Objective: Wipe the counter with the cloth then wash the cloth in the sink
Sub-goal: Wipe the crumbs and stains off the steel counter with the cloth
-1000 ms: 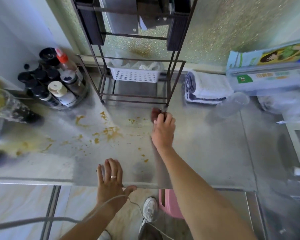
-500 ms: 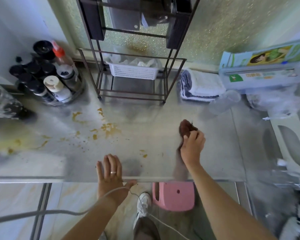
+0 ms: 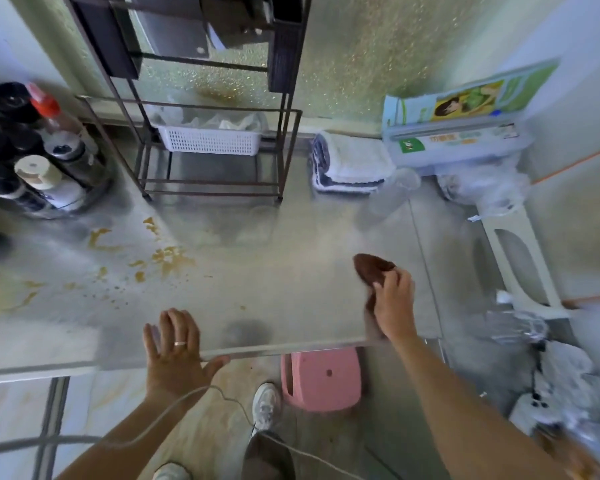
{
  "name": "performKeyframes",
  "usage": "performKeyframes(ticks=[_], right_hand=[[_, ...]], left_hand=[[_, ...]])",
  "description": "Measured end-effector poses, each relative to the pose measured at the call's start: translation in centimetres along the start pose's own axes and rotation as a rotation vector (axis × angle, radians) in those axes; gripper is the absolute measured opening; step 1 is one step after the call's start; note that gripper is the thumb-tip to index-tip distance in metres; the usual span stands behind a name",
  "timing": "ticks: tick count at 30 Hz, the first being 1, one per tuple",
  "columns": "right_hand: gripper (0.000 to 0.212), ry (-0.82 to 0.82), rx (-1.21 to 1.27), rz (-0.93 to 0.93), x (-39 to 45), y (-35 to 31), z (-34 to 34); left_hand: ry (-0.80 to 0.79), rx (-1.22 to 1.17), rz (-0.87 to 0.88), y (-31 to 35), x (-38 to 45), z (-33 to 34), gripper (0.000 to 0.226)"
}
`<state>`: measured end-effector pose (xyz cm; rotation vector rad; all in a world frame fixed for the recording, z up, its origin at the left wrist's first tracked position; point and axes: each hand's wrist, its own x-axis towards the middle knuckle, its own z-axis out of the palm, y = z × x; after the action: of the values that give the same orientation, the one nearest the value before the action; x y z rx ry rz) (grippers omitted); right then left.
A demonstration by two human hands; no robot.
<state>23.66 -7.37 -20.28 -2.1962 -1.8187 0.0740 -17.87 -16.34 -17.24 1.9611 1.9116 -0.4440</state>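
A dark brown cloth (image 3: 371, 268) lies bunched on the steel counter (image 3: 284, 292), right of centre. My right hand (image 3: 394, 303) grips it from the near side, fingers curled over its edge. My left hand (image 3: 174, 351) rests flat on the counter's front edge with fingers spread and a ring on one finger. Yellow-brown spills (image 3: 167, 258) are spattered across the left half of the counter. No sink shows clearly in this view.
A black wire rack (image 3: 215, 150) with a white basket (image 3: 210, 140) stands at the back. Condiment bottles (image 3: 32, 157) crowd the back left. A folded towel (image 3: 350, 164) and a wrap box (image 3: 458, 136) sit back right. A pink stool (image 3: 321, 379) is on the floor.
My right hand has dragged the cloth from the middle of the counter near the rack toward the right and nearer the front edge. The left hand has stayed on the front edge.
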Motion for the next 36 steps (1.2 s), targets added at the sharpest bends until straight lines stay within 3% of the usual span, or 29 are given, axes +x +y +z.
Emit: performKeyframes(ticks=[3, 6, 10, 14, 18, 22, 28, 36], right_hand=[[0.028, 0.091, -0.040, 0.342, 0.0, 4.7, -0.5], [0.024, 0.162, -0.016, 0.454, -3.7, -3.5, 1.4], [0.017, -0.044, 0.113, 0.069, -10.1, -18.1, 2.9], [0.016, -0.119, 0.139, -0.348, -4.9, -14.4, 2.9], [0.026, 0.076, 0.028, -0.073, 5.4, -8.8, 3.6], [0.023, 0.130, 0.033, 0.093, 10.4, -12.0, 6.0], [0.025, 0.002, 0.087, -0.133, 10.3, -21.4, 8.4], [0.030, -0.260, 0.196, -0.586, 4.6, -20.8, 5.1]], left_hand=[[0.040, 0.031, 0.007, 0.0, 0.1, 0.3, 0.110], [0.024, 0.012, 0.006, 0.0, 0.1, 0.3, 0.111], [-0.006, 0.003, -0.009, 0.1, -0.1, 0.1, 0.114], [0.020, -0.007, -0.038, 0.1, 0.2, 0.4, 0.116], [0.000, -0.029, -0.080, 0.8, 0.1, 0.9, 0.112], [0.005, -0.035, -0.104, 0.8, 0.6, 1.2, 0.114], [0.038, -0.024, -0.088, 0.4, 0.5, 1.2, 0.114], [-0.030, -0.100, -0.095, 0.4, 0.4, 0.7, 0.115]])
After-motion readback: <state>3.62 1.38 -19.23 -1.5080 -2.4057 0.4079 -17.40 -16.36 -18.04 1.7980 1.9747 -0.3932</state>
